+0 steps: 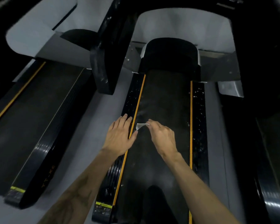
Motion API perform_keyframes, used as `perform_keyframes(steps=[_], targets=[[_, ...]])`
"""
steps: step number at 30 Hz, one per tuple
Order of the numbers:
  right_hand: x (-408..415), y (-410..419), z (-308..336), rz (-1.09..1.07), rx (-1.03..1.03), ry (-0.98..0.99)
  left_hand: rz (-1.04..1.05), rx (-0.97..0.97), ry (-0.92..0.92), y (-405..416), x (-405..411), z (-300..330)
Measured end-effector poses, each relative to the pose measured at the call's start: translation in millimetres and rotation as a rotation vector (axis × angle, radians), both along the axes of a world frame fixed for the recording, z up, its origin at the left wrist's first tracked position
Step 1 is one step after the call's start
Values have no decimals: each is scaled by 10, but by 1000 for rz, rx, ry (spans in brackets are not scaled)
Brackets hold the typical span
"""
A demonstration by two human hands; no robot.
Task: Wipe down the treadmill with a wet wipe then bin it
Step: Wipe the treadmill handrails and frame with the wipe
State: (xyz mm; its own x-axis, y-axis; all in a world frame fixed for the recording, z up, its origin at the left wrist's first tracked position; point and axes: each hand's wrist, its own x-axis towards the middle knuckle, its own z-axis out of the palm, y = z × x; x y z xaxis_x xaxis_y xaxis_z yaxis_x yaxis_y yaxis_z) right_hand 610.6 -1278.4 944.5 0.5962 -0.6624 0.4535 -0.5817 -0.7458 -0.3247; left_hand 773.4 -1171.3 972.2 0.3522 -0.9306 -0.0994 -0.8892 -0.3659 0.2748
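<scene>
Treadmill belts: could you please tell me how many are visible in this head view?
2 for certain: the middle belt under both hands, and another belt to its left. A dark machine at the right edge may hold a third, too dark to tell.

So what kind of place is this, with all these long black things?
Probably a gym. The person leans over a treadmill with orange-edged side rails, and a second treadmill stands right beside it. The right hand pinches a small white wipe for cleaning.

Left hand (120,136) flat, right hand (162,135) pinching.
</scene>
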Motion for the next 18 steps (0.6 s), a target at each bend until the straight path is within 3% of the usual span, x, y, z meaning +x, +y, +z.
perform_keyframes(steps=[9,18], targets=[[593,-1063,1143,27,53,-60,16,-88,-34,-931,573,1272],[1616,-2208,1661,31,25,-70,43,-124,-51,-2130,1536,1778]])
